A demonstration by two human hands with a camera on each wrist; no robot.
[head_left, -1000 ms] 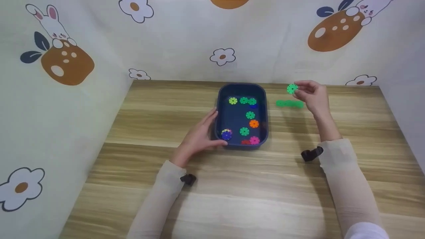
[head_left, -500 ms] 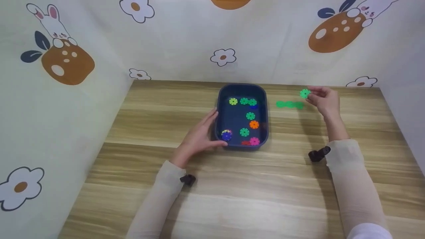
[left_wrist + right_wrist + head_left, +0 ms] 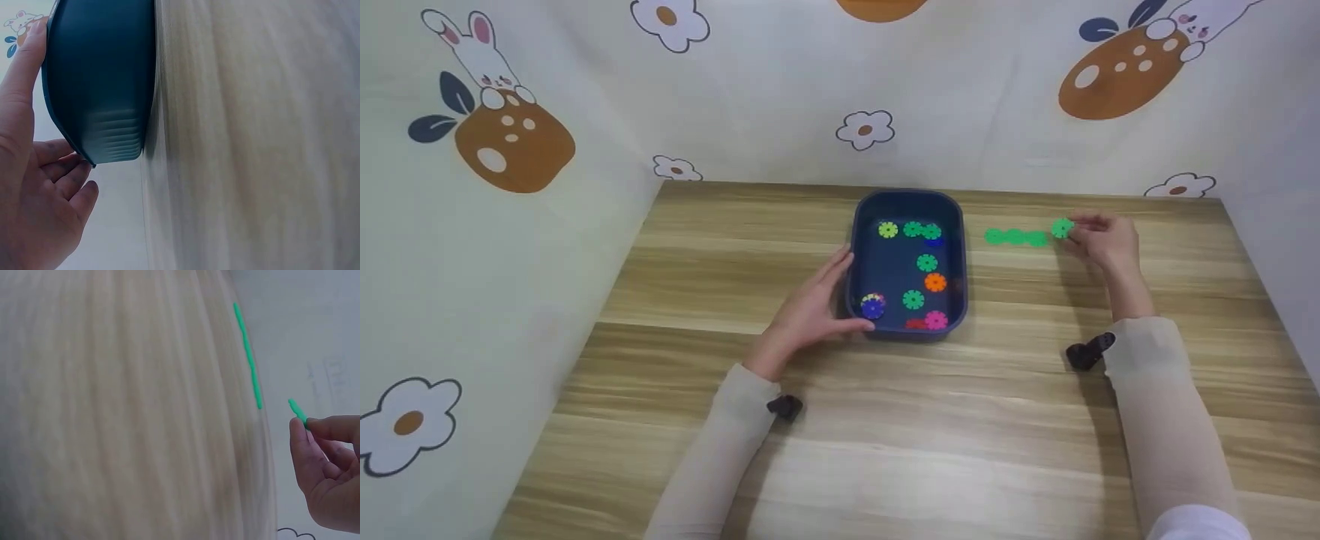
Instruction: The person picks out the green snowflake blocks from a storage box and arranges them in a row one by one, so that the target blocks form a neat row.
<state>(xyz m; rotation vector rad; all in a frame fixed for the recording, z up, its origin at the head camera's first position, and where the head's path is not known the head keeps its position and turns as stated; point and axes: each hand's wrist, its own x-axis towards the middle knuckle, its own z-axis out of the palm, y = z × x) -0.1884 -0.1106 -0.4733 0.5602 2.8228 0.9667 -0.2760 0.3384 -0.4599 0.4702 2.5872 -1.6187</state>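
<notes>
My right hand [image 3: 1110, 241] pinches a green notched plastic disc [image 3: 1062, 228] between thumb and fingertips. It is held just off the right end of a row of green discs [image 3: 1015, 237] lying flat on the table. In the right wrist view the held disc is tilted and a gap separates it from the row. My left hand [image 3: 810, 304] rests against a dark blue plastic bin [image 3: 851, 281], thumb at its near left corner and spread fingers along its left side. Inside the bin lie several loose discs in green, yellow, orange, pink, red and blue.
The wood-grain table [image 3: 907, 435] backs onto a printed cloth wall [image 3: 765, 97] close behind the bin and the row. A small black camera [image 3: 786, 406] sits at the left wrist, another black camera [image 3: 1090, 352] at the right.
The right hand has moved to the right and lower with the green disc, from above the row to beside its right end. The left hand and the bin have stayed in place.
</notes>
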